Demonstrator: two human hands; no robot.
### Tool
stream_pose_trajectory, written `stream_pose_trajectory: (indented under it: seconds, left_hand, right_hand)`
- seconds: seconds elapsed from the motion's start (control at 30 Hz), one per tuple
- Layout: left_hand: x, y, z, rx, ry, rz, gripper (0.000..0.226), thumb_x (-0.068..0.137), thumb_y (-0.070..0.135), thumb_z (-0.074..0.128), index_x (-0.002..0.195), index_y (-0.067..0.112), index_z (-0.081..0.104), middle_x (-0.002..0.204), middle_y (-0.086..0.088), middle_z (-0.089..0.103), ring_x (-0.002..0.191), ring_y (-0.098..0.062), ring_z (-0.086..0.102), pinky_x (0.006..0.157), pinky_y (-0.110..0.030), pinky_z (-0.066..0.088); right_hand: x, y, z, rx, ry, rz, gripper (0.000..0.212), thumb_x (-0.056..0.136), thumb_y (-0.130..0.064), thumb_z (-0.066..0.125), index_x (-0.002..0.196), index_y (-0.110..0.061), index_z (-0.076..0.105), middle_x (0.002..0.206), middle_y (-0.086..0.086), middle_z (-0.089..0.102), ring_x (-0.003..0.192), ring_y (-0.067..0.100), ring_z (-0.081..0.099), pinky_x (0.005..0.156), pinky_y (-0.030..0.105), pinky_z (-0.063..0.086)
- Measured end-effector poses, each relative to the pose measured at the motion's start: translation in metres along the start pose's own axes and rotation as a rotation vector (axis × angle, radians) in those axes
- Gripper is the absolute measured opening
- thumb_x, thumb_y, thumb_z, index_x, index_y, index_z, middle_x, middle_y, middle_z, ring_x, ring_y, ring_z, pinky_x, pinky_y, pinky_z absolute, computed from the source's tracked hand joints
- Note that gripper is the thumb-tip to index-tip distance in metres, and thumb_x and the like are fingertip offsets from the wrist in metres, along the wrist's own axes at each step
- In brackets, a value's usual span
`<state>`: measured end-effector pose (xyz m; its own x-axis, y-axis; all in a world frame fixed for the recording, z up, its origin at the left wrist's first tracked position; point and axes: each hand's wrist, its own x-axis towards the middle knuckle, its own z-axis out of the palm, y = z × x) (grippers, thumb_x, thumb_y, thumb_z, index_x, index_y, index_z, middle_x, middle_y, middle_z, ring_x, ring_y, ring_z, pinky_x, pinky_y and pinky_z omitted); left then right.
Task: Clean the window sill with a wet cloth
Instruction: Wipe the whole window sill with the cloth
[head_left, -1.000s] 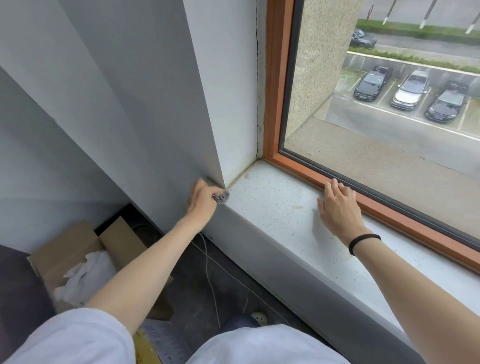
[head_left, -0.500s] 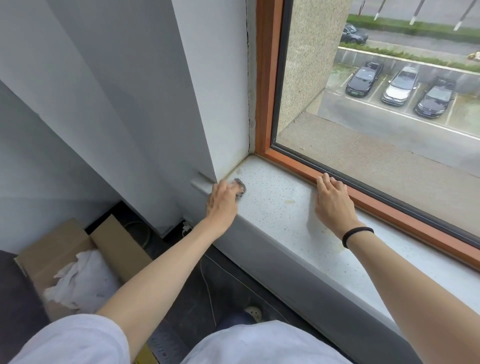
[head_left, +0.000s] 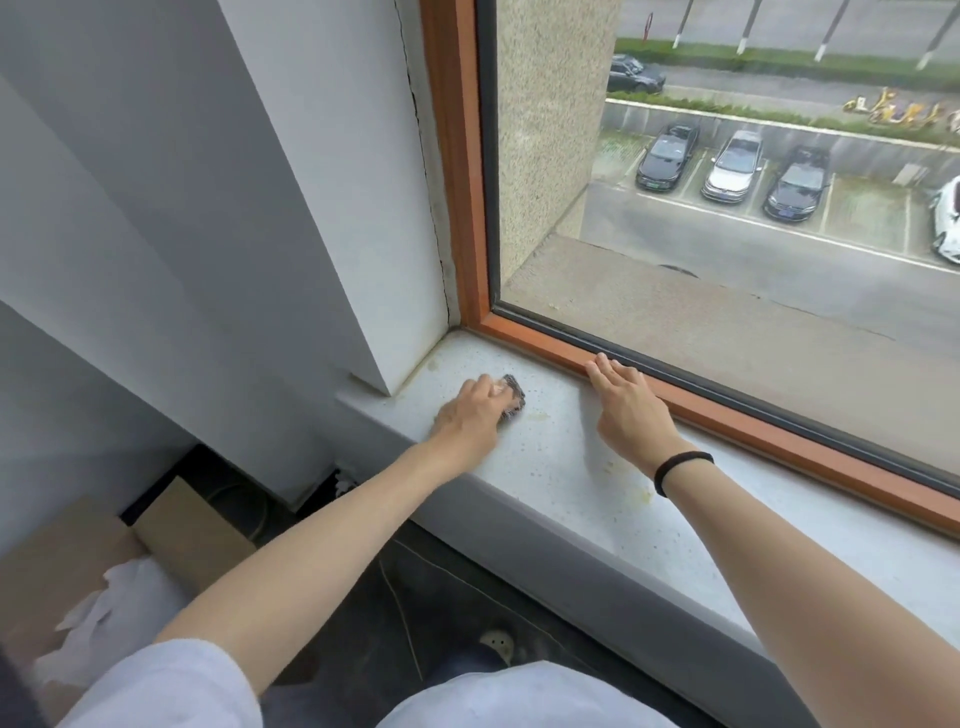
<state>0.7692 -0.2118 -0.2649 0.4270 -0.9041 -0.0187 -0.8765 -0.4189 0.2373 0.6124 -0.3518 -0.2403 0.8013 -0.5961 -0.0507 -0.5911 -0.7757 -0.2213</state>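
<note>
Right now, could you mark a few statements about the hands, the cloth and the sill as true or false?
1. The left hand holds a dark cloth against the window sill. True.
2. The right hand grips a spray bottle. False: it rests flat and holds nothing, with its fingertips at the wooden window frame.
3. The black band sits on the left wrist. False: it is on the right wrist.
4. Yellowish stains show on the sill. True.

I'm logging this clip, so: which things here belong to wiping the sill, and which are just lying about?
In use: window sill; cloth, held by the left hand; right hand, flat on the sill.
Lying about: cardboard box; white paper in it; parked cars outside.
</note>
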Motion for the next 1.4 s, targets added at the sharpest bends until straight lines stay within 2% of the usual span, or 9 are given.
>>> stream_pose_trajectory:
  seconds: [0.1, 0.23, 0.43, 0.6, 0.77, 0.93, 1.1, 1.27, 1.4]
  left_hand:
    - [0.008, -0.012, -0.004, 0.018, 0.022, 0.053, 0.048, 0.088, -0.007, 0.036, 0.132, 0.012, 0.043, 0.111, -0.009, 0.041, 0.097, -0.02, 0.037, 0.065, -0.028, 0.034]
    - [0.04, -0.016, -0.009, -0.056, 0.11, -0.272, 0.039, 0.088, -0.006, 0.032, 0.12, 0.009, 0.049, 0.116, -0.012, 0.039, 0.109, -0.028, 0.039, 0.08, -0.038, 0.041]
    - [0.016, 0.012, 0.002, -0.006, 0.019, 0.283, 0.046, 0.091, -0.002, 0.044, 0.129, 0.024, 0.052, 0.101, -0.009, 0.041, 0.093, -0.023, 0.041, 0.068, -0.034, 0.043]
    - [0.056, -0.017, -0.01, -0.112, 0.12, -0.262, 0.043, 0.095, 0.004, 0.039, 0.127, 0.026, 0.056, 0.104, -0.007, 0.041, 0.106, -0.028, 0.042, 0.081, -0.038, 0.039]
    - [0.037, 0.001, -0.006, -0.161, -0.145, 0.159, 0.054, 0.091, -0.005, 0.042, 0.129, 0.031, 0.056, 0.091, -0.001, 0.037, 0.091, -0.018, 0.04, 0.067, -0.028, 0.036]
    - [0.064, -0.023, -0.016, -0.187, -0.051, -0.148, 0.061, 0.088, -0.007, 0.034, 0.132, 0.03, 0.054, 0.095, -0.005, 0.04, 0.104, -0.025, 0.042, 0.079, -0.036, 0.039]
    - [0.017, 0.015, -0.008, -0.178, -0.248, 0.263, 0.051, 0.088, -0.005, 0.041, 0.124, 0.027, 0.057, 0.094, -0.005, 0.04, 0.088, -0.019, 0.042, 0.07, -0.035, 0.042]
    - [0.057, -0.001, -0.012, -0.199, -0.105, -0.02, 0.057, 0.087, -0.008, 0.04, 0.13, 0.027, 0.055, 0.093, -0.004, 0.037, 0.099, -0.024, 0.043, 0.079, -0.038, 0.043]
    - [0.03, 0.018, -0.004, -0.235, -0.229, 0.212, 0.051, 0.089, -0.007, 0.041, 0.121, 0.026, 0.062, 0.089, -0.003, 0.038, 0.085, -0.019, 0.041, 0.075, -0.033, 0.04]
  right_hand:
    - [-0.001, 0.001, 0.001, -0.015, 0.008, -0.01, 0.065, 0.09, 0.003, 0.034, 0.151, -0.011, 0.017, 0.158, 0.007, 0.015, 0.144, 0.023, 0.015, 0.115, 0.039, 0.025]
    - [0.0, 0.003, -0.001, -0.033, -0.002, -0.026, 0.064, 0.091, 0.002, 0.034, 0.151, -0.009, 0.015, 0.158, 0.008, 0.014, 0.144, 0.024, 0.014, 0.116, 0.037, 0.022]
    - [-0.001, 0.003, 0.0, -0.041, -0.01, -0.03, 0.067, 0.09, 0.004, 0.034, 0.152, -0.01, 0.012, 0.159, 0.007, 0.011, 0.145, 0.023, 0.012, 0.116, 0.037, 0.023]
    - [-0.002, 0.001, -0.003, -0.041, -0.022, -0.027, 0.068, 0.09, 0.005, 0.034, 0.152, -0.01, 0.011, 0.159, 0.007, 0.01, 0.144, 0.024, 0.013, 0.113, 0.036, 0.029]
    - [-0.002, 0.003, -0.007, -0.022, -0.042, -0.036, 0.069, 0.089, 0.006, 0.035, 0.152, -0.01, 0.011, 0.159, 0.007, 0.01, 0.144, 0.023, 0.013, 0.112, 0.035, 0.03]
    - [0.0, 0.003, -0.006, -0.008, -0.059, -0.036, 0.072, 0.086, 0.008, 0.036, 0.152, -0.01, 0.011, 0.159, 0.007, 0.009, 0.145, 0.023, 0.01, 0.116, 0.036, 0.022]
    - [-0.001, 0.004, -0.006, 0.002, -0.068, -0.028, 0.075, 0.084, 0.009, 0.036, 0.152, -0.01, 0.01, 0.159, 0.007, 0.007, 0.145, 0.024, 0.009, 0.116, 0.036, 0.023]
    - [0.0, 0.003, -0.005, 0.014, -0.079, -0.015, 0.077, 0.083, 0.01, 0.036, 0.152, -0.01, 0.01, 0.159, 0.006, 0.006, 0.145, 0.023, 0.009, 0.115, 0.04, 0.025]
    - [0.002, 0.005, -0.008, 0.022, -0.092, -0.023, 0.078, 0.083, 0.011, 0.037, 0.152, -0.011, 0.01, 0.159, 0.006, 0.006, 0.145, 0.023, 0.01, 0.115, 0.037, 0.026]
